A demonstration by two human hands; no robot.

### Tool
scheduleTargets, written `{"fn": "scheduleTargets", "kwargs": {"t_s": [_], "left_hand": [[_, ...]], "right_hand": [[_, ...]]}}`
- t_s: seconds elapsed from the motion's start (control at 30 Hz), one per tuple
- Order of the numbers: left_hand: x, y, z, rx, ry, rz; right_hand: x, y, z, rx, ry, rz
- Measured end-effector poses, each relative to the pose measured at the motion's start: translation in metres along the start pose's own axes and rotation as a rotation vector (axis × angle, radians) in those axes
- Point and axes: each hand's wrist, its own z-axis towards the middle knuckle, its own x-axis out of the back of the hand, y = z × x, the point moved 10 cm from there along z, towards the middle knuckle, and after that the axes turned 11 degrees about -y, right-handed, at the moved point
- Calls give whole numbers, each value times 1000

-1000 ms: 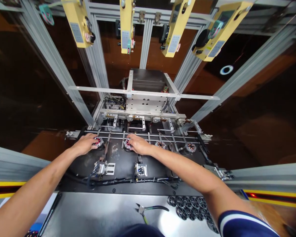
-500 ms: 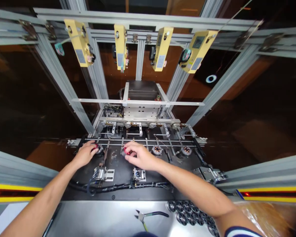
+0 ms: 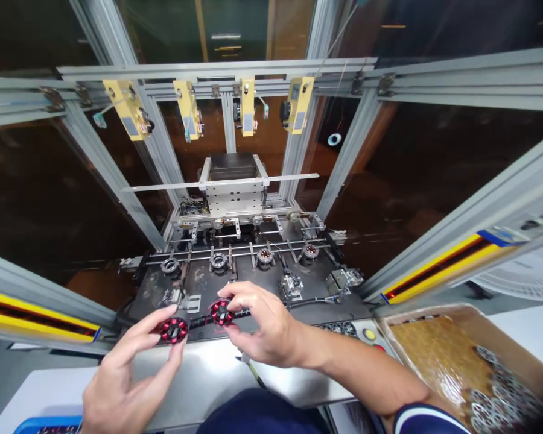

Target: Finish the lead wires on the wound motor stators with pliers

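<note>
- Grip of the left hand (image 3: pixel 127 377) was narrow, holding a red-and-black disc (image 3: pixel 174 331) by its edge between thumb and fingers, over the near side of the machine.
- Right hand (image 3: pixel 269 325) pinched another red-and-black disc (image 3: pixel 221 313), just right of the first and slightly farther; the discs were apart.
- Beyond both hands, four round holders (image 3: pixel 169 267) stood in a row on the dark plate (image 3: pixel 319 282); the right two bore copper-coloured parts (image 3: pixel 265 257).
- Below the right hand, pliers (image 3: pixel 256 374) lay partly hidden on the metal table (image 3: pixel 312 380).
- Near right, a cardboard box (image 3: pixel 518 349) held silver round parts (image 3: pixel 493 392) and clear wrapping.
- Near left, a blue tray (image 3: pixel 27 425) showed at the bottom edge.
- Far off, four yellow units (image 3: pixel 248 108) hung from a metal rail (image 3: pixel 163 71).
</note>
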Motion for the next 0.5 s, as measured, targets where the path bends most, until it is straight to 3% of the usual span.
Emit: {"fn": "scheduleTargets", "kwargs": {"t_s": [0.17,0.33,0.43,0.5], "left_hand": [[7,33,-19,-111,13,37],[12,50,-29,-91,39,-23],[15,37,-34,99,113,-384],[-2,20,-41,308,109,-768]], "right_hand": [[9,-17,-14,5,26,25],[19,-36,-27,34,51,41],[21,-30,-35,-93,123,304],[6,-5,-49,-355,226,770]]}}
